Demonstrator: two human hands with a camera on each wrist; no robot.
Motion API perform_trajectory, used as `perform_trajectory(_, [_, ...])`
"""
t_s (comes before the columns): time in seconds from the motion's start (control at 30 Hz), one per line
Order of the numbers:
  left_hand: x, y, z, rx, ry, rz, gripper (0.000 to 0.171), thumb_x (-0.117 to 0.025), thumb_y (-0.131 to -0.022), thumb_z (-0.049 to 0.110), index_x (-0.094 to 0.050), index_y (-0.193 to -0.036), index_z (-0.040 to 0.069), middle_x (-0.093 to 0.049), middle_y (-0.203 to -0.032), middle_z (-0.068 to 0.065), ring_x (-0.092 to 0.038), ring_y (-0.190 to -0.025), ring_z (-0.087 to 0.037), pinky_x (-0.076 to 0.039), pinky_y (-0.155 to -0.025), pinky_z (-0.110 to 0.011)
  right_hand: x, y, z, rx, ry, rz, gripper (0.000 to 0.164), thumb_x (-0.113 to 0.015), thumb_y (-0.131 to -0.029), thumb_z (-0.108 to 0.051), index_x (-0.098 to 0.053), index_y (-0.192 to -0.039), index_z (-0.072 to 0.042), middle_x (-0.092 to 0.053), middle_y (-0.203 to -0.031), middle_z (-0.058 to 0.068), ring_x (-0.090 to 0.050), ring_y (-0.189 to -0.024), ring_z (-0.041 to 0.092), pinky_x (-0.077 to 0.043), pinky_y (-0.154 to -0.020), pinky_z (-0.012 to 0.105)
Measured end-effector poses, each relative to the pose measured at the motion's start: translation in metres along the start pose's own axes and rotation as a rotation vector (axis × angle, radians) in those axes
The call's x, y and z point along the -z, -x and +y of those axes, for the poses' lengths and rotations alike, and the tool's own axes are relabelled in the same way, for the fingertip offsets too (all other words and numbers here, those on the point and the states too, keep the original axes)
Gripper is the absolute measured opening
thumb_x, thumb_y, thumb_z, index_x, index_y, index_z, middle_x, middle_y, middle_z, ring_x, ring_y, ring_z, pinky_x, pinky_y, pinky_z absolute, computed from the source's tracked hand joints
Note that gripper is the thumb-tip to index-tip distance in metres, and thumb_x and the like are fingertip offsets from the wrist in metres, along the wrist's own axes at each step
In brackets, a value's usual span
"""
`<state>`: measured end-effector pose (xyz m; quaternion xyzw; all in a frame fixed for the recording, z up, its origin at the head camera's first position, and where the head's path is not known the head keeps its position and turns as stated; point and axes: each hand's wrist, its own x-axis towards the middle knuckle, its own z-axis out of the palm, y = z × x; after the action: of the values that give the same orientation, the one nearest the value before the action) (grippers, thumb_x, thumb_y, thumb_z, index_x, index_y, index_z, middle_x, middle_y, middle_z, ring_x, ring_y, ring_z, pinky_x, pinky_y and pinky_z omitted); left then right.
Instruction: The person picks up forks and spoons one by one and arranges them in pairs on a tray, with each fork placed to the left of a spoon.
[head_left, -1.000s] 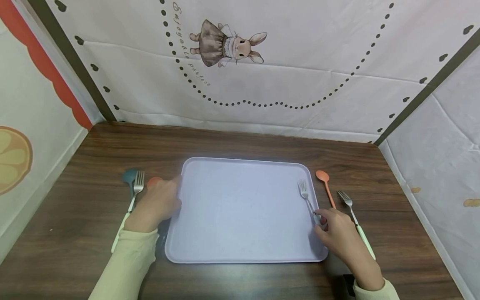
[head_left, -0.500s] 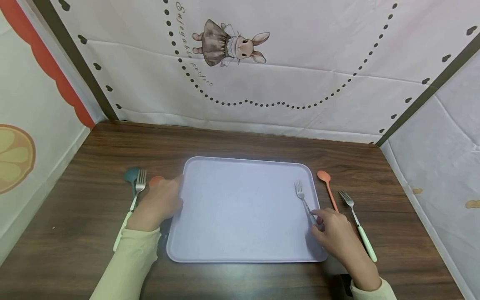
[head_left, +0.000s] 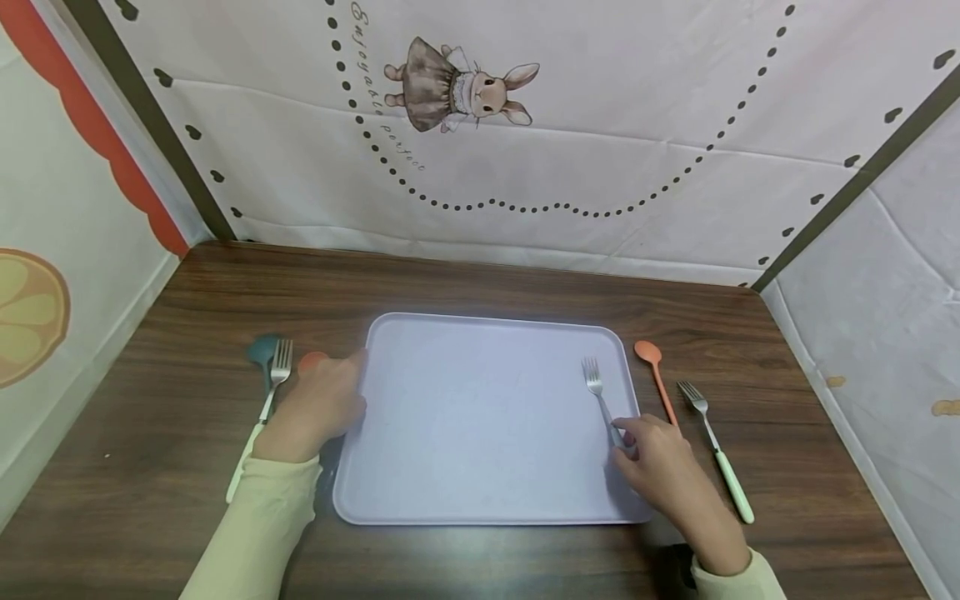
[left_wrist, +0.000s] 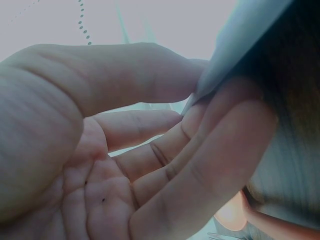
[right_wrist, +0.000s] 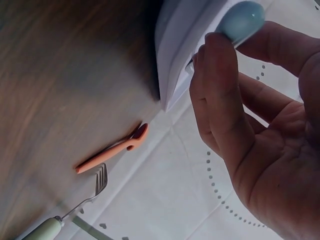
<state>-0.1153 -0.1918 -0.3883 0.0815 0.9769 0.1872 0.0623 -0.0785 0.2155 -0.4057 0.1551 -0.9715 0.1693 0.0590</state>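
A pale lilac tray (head_left: 480,433) lies on the wooden table in front of me. My left hand (head_left: 318,408) holds its left edge; in the left wrist view the thumb (left_wrist: 145,72) is above the rim and the other fingers are beneath. Over the tray's right side, my right hand (head_left: 660,462) pinches a fork (head_left: 593,379) whose tines point to the far edge. Its rounded light-blue handle end (right_wrist: 242,22) shows between thumb and fingers in the right wrist view, while most of the handle is hidden in the head view.
Right of the tray lie an orange spoon (head_left: 649,353) and a green-handled fork (head_left: 731,487). Left of it are a teal spoon (head_left: 262,349), another fork (head_left: 247,458) crossing it, and an orange utensil (head_left: 311,361) partly under my left hand. White printed cloth walls (head_left: 480,225) enclose the table.
My right hand has slid a little left with the fork, which now lies further inside the tray's right edge. The left hand keeps its place on the tray.
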Motion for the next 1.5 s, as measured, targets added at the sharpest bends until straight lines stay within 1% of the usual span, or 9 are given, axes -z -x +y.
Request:
perform_trajectory(0.17, [0.001,0.0,0.001,-0.001,0.003,-0.005,0.051,-0.05,-0.069,-0.003,-0.045,-0.119,-0.011,-0.049,-0.064,-0.011,-0.045,-0.056,-0.025,-0.041,-0.045,-0.037,-0.003,-0.003,-0.003,0.008,-0.006,-0.017,0.028,-0.072,-0.066,-0.005,-0.068,-0.093,-0.001,-0.056,-0.068,0.003,-0.051,-0.06,0.01,-0.046,-0.052,0.032])
perform_trajectory(0.3, [0.002,0.0,0.002,0.001,0.015,-0.013,0.05,-0.05,-0.07,-0.004,-0.045,-0.119,-0.011,-0.049,-0.063,-0.011,-0.045,-0.056,-0.024,-0.041,-0.045,-0.036,-0.004,-0.003,-0.007,-0.014,-0.012,-0.04,0.028,-0.074,-0.067,-0.007,-0.068,-0.094,-0.002,-0.057,-0.069,0.003,-0.053,-0.061,0.011,-0.047,-0.053,0.032])
perform_trajectory(0.5, [0.002,0.0,0.003,-0.007,0.004,-0.005,0.049,-0.051,-0.07,-0.003,-0.046,-0.118,-0.011,-0.051,-0.066,-0.012,-0.045,-0.059,-0.025,-0.043,-0.049,-0.041,-0.007,-0.005,-0.01,-0.015,-0.016,-0.043,0.028,-0.076,-0.067,-0.007,-0.068,-0.094,-0.001,-0.059,-0.071,0.006,-0.055,-0.062,0.013,-0.049,-0.054,0.032])
perform_trajectory(0.67, [0.001,-0.001,0.003,-0.007,0.007,-0.012,0.056,-0.051,-0.07,-0.003,-0.042,-0.124,-0.012,-0.054,-0.07,-0.015,-0.046,-0.06,-0.025,-0.045,-0.052,-0.043,-0.008,-0.007,-0.013,-0.047,-0.005,-0.074,0.027,-0.076,-0.069,-0.009,-0.068,-0.094,-0.001,-0.06,-0.074,0.008,-0.055,-0.063,0.014,-0.049,-0.053,0.032])
perform_trajectory(0.93, [0.001,0.0,0.003,-0.015,0.003,-0.01,0.054,-0.051,-0.07,-0.003,-0.042,-0.123,-0.013,-0.05,-0.065,-0.012,-0.045,-0.056,-0.024,-0.041,-0.046,-0.037,-0.009,-0.01,-0.013,-0.058,0.009,-0.083,0.026,-0.076,-0.07,-0.011,-0.068,-0.092,-0.002,-0.058,-0.071,0.006,-0.052,-0.062,0.014,-0.047,-0.052,0.032])
perform_trajectory(1.1, [0.0,-0.001,0.002,-0.014,-0.006,-0.002,0.051,-0.052,-0.07,-0.003,-0.045,-0.12,-0.012,-0.048,-0.062,-0.01,-0.044,-0.056,-0.025,-0.04,-0.046,-0.038,-0.011,-0.011,-0.013,-0.049,0.011,-0.069,0.028,-0.077,-0.07,-0.014,-0.068,-0.093,-0.001,-0.059,-0.071,0.006,-0.053,-0.062,0.015,-0.047,-0.053,0.034])
perform_trajectory(1.27, [0.0,-0.001,0.002,-0.019,-0.01,0.001,0.053,-0.052,-0.069,-0.002,-0.044,-0.12,-0.012,-0.05,-0.064,-0.011,-0.045,-0.058,-0.025,-0.042,-0.048,-0.04,-0.011,-0.01,-0.013,-0.027,-0.013,-0.046,0.03,-0.076,-0.072,-0.017,-0.068,-0.096,-0.001,-0.059,-0.07,0.005,-0.053,-0.061,0.014,-0.047,-0.053,0.033])
perform_trajectory(1.37, [0.0,-0.001,0.002,-0.029,-0.007,0.008,0.054,-0.053,-0.069,-0.002,-0.044,-0.121,-0.013,-0.052,-0.067,-0.013,-0.045,-0.059,-0.025,-0.043,-0.05,-0.042,-0.008,-0.008,-0.012,0.0,-0.023,-0.013,0.032,-0.076,-0.072,-0.018,-0.067,-0.098,-0.001,-0.059,-0.07,0.004,-0.053,-0.061,0.012,-0.047,-0.053,0.032])
perform_trajectory(1.5, [0.0,-0.001,0.002,-0.037,-0.006,0.014,0.053,-0.053,-0.068,-0.002,-0.044,-0.12,-0.012,-0.053,-0.068,-0.014,-0.045,-0.059,-0.025,-0.044,-0.051,-0.043,-0.003,-0.007,-0.008,0.028,-0.032,0.055,0.034,-0.075,-0.072,-0.015,-0.067,-0.101,0.0,-0.06,-0.073,0.005,-0.055,-0.06,0.01,-0.048,-0.052,0.032])
